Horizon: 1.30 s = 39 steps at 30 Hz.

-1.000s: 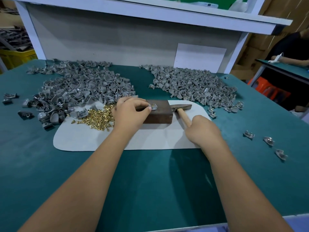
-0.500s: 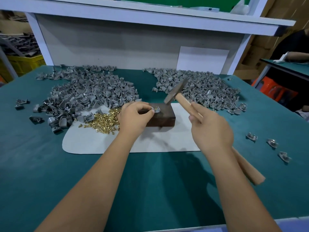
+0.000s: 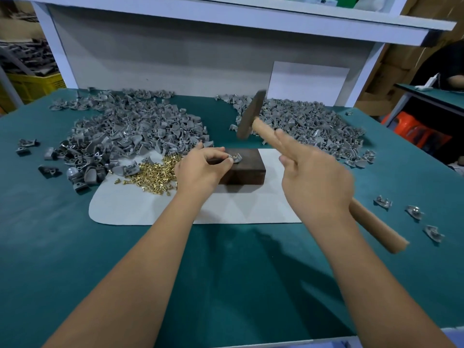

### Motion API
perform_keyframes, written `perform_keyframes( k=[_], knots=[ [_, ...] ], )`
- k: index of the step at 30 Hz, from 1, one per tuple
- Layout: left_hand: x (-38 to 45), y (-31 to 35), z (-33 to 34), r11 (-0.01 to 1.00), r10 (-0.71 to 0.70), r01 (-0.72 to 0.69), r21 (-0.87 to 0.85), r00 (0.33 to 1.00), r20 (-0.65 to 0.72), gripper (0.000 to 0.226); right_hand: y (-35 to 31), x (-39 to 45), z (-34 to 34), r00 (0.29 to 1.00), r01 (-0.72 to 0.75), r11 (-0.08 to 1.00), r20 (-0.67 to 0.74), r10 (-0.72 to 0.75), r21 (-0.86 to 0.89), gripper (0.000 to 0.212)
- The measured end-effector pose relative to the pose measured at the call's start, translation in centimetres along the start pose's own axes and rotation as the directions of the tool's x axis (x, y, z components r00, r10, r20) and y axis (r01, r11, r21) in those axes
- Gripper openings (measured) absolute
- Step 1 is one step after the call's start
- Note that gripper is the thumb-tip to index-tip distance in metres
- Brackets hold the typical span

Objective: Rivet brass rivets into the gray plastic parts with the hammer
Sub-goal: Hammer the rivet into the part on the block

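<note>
My left hand (image 3: 200, 169) pinches a small gray plastic part (image 3: 236, 157) with a brass rivet in it, on top of a dark metal block (image 3: 247, 169). My right hand (image 3: 316, 177) grips the wooden handle of a hammer (image 3: 266, 133), index finger stretched along it. The hammer head (image 3: 249, 114) is raised above and behind the block, blurred by motion. Loose brass rivets (image 3: 150, 172) lie in a pile on the white mat (image 3: 140, 209), left of the block.
Two big heaps of gray parts (image 3: 130, 131) (image 3: 313, 126) lie at the back left and back right of the green table (image 3: 50, 247). Three separate gray parts (image 3: 411, 212) lie to the right. A white shelf frame (image 3: 226, 18) rises behind.
The hammer lay with its head on the mat by the block; my right hand has swung it up, head higher than half a second ago. My left hand keeps the part on the block.
</note>
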<state>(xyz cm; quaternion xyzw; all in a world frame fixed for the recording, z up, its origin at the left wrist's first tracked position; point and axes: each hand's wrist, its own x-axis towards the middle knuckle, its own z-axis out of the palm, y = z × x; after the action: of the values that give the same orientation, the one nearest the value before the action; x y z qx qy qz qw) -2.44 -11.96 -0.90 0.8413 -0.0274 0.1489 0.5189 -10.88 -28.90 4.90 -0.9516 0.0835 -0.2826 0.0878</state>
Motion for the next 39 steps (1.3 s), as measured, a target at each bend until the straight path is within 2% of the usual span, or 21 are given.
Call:
perform_keyframes(
  k=[2, 5, 9, 10, 13, 18, 22, 27, 31, 33, 36, 39],
  knots=[
    [0.0, -0.1, 0.1, 1.0, -0.007, 0.007, -0.026, 1.0, 0.002, 0.03, -0.3, -0.1, 0.2, 1.0, 0.022, 1.0, -0.012, -0.022, -0.004, 0.046],
    [0.1, -0.1, 0.1, 1.0, -0.002, 0.003, -0.029, 1.0, 0.007, 0.031, -0.3, -0.4, 0.7, 0.991, 0.062, 0.996, 0.121, -0.053, -0.07, 0.046],
    [0.0, -0.3, 0.2, 0.998, -0.006, 0.006, -0.061, 1.0, -0.001, 0.028, -0.3, -0.3, 0.3, 0.999, -0.003, 1.0, -0.039, 0.003, 0.0, 0.046],
    [-0.1, -0.3, 0.3, 0.998, -0.002, 0.002, -0.059, 1.0, 0.001, 0.027, -0.4, -0.4, 0.4, 1.0, 0.006, 1.0, -0.027, -0.006, -0.006, 0.046],
    [0.0, -0.3, 0.2, 0.999, 0.009, -0.01, -0.048, 1.0, -0.01, 0.027, -0.4, -0.8, 1.0, 0.992, 0.057, 0.994, 0.121, -0.046, -0.096, 0.047],
    [-0.1, -0.4, 0.4, 0.999, 0.034, -0.033, 0.02, 0.995, -0.092, 0.027, -0.4, -0.5, 0.6, 0.999, -0.031, 0.999, -0.02, 0.031, 0.017, 0.047],
    [-0.1, -0.4, 0.3, 0.997, 0.043, -0.037, 0.064, 0.995, -0.09, 0.021, -0.3, -1.3, 1.2, 0.986, 0.049, 0.997, 0.161, -0.04, -0.055, 0.048],
    [-0.3, -0.3, 0.3, 0.998, 0.039, -0.034, 0.055, 0.995, -0.093, 0.016, -0.1, -0.8, 0.6, 0.999, -0.02, 1.0, -0.032, 0.02, 0.008, 0.047],
    [-0.4, -0.4, 0.2, 0.996, 0.042, -0.036, 0.084, 0.996, -0.078, 0.018, -0.3, -1.6, 1.4, 0.988, 0.077, 0.99, 0.144, -0.06, -0.119, 0.049],
    [-0.5, -0.3, 0.2, 0.996, 0.037, -0.031, 0.084, 0.996, -0.082, 0.02, -0.3, -1.1, 1.2, 0.991, 0.074, 0.989, 0.12, -0.06, -0.124, 0.049],
    [-0.4, -0.4, 0.3, 0.997, 0.028, -0.021, 0.068, 0.995, -0.092, 0.02, -0.1, -0.8, 1.1, 0.999, 0.039, 0.996, 0.009, -0.039, -0.083, 0.047],
    [-0.3, -0.4, 0.4, 0.995, 0.016, -0.007, 0.095, 0.995, -0.094, 0.02, -0.3, -1.5, 1.6, 0.993, 0.108, 0.978, 0.063, -0.098, -0.177, 0.051]
  ],
)
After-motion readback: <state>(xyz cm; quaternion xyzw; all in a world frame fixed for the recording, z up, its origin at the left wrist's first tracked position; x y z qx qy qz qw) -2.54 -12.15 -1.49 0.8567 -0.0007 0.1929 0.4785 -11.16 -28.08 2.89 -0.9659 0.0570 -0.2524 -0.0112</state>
